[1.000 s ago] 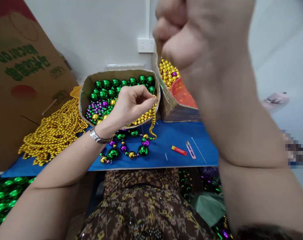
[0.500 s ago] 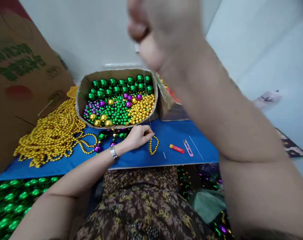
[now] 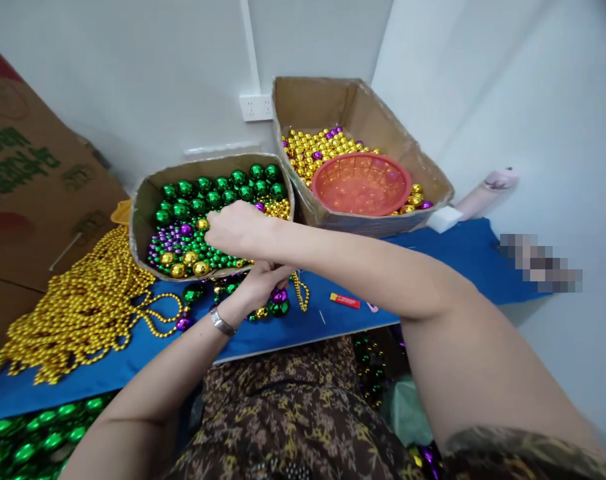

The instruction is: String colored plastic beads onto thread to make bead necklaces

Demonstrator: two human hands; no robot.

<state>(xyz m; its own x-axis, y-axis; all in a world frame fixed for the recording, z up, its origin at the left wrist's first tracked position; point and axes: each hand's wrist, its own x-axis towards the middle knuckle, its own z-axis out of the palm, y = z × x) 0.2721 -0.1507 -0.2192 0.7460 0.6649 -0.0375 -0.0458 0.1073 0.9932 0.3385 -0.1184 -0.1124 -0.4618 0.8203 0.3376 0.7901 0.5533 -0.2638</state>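
My left hand (image 3: 261, 283), with a silver watch (image 3: 223, 323) at the wrist, is pinched closed just in front of the bead box. A short string of gold beads (image 3: 303, 293) hangs from its fingertips. My right hand (image 3: 240, 230) reaches across above it, curled closed over the loose small green beads (image 3: 223, 259) in the cardboard box (image 3: 139, 233). Whatever its fingers grip is hidden. Large green balls (image 3: 203, 187) line the back of this box; gold and purple beads lie around the green ones. Below my left hand, purple and green balls (image 3: 279, 295) rest on the blue cloth.
A heap of gold bead strings (image 3: 73, 307) lies at left. Behind at right, another cardboard box (image 3: 323, 100) holds gold balls and a red plastic basket (image 3: 361, 157). A red lighter-like object (image 3: 345, 301) lies on the blue cloth (image 3: 463, 260), near a pink bottle (image 3: 487, 190).
My right hand has come down from high up and moved left to the bead box. My left hand stays pinched near the gold string. The view has shifted, showing the second box.
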